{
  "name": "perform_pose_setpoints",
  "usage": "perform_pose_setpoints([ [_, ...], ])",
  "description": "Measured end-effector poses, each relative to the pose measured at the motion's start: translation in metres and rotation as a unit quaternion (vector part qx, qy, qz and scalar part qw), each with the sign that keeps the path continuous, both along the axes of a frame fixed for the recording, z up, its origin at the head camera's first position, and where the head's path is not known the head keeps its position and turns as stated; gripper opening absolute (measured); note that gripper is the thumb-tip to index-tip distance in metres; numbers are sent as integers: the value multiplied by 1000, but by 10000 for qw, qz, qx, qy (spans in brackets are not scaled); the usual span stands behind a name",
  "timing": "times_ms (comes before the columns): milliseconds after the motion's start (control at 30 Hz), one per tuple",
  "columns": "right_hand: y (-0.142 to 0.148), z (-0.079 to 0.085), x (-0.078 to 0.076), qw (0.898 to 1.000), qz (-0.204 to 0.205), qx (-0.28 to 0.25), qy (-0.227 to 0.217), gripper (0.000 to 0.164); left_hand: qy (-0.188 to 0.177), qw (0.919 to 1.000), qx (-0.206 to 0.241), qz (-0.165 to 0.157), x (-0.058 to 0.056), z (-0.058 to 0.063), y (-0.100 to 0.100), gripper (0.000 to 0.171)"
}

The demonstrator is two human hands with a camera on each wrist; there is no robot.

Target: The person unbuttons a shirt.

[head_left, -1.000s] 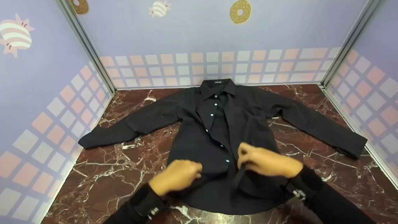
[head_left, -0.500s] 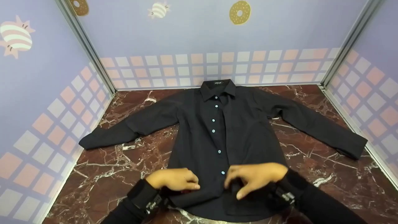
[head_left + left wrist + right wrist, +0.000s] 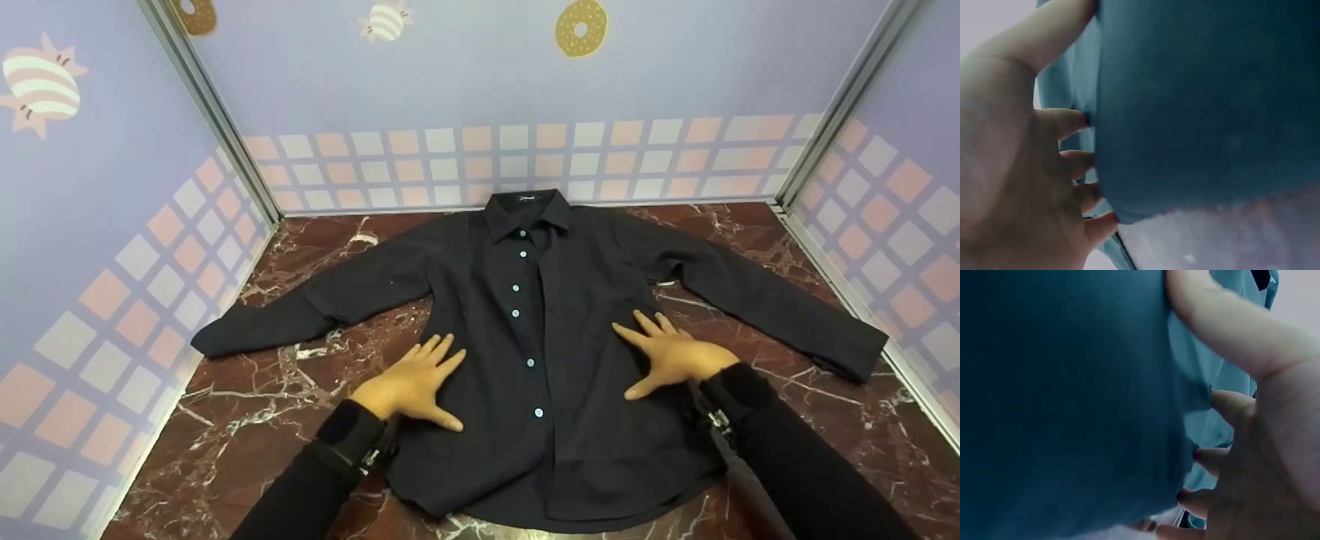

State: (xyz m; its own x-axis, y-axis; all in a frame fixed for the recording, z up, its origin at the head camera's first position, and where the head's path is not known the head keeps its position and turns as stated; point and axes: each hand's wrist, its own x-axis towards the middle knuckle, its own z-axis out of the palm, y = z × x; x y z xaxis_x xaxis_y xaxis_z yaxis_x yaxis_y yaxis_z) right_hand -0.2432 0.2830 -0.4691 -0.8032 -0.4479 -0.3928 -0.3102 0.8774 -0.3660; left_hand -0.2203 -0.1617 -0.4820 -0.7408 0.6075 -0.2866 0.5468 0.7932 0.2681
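Note:
A black long-sleeved shirt (image 3: 517, 337) lies front up with its collar at the far side and both sleeves spread outward. Light buttons run down its left front panel, and the other panel laps beside them. My left hand (image 3: 412, 382) rests with fingers spread on the shirt's left side. On the opposite side my right hand (image 3: 675, 356) touches the cloth, fingers and thumb spread. In the left wrist view the fingertips of the left hand (image 3: 1033, 152) meet the shirt, which looks bluish there. The right wrist view has the right hand (image 3: 1252, 439) with fingertips against the fabric.
The shirt lies on a dark red marbled tabletop (image 3: 277, 420). Lilac panels with pink and white squares enclose it: a back wall (image 3: 465, 90), a left wall (image 3: 97, 247) and a right wall (image 3: 900, 210). The right cuff (image 3: 862, 352) reaches close to the right wall.
Both hands have let go of the lower front edges, moved up and outward, and spread on the shirt's sides. The front panels, earlier lifted and bunched, now lie flatter and straighter.

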Motion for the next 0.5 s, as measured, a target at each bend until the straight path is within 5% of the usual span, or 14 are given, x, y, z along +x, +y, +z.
perform_pose_setpoints([
  [300,-28,-11,12,9998,-74,168,-108,124,-342,9963,-99,788,27,-2,-19,125],
  [500,-24,-7,15,9994,-132,272,-142,124,-221,9980,-120,588,22,1,-17,121],
])
